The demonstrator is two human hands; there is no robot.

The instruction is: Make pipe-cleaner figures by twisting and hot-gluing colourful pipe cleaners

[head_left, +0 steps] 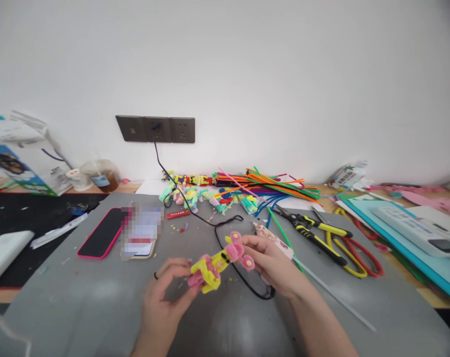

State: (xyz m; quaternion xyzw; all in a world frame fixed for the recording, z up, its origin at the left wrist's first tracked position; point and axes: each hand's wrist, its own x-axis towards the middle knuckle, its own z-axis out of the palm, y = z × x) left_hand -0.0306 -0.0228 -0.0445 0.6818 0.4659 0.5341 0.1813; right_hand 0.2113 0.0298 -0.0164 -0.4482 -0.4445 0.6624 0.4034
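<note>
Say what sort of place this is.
Likely a craft table against a wall: bunches of pipe cleaners, pliers, and a small, fuzzy, pink and yellow figure held in the left hand and right hand.

Your figure (pixel 212 277) looks fuzzy, your mat (pixel 98 297) smooth with a dull sheen, your wall (pixel 284 74) smooth and matt.

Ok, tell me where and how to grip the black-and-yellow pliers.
Likely best by both handles of the pliers, from the near right side: they spread that way, while the jaws point toward the wall. Scissors overlap the far handle, so take care there.
</note>
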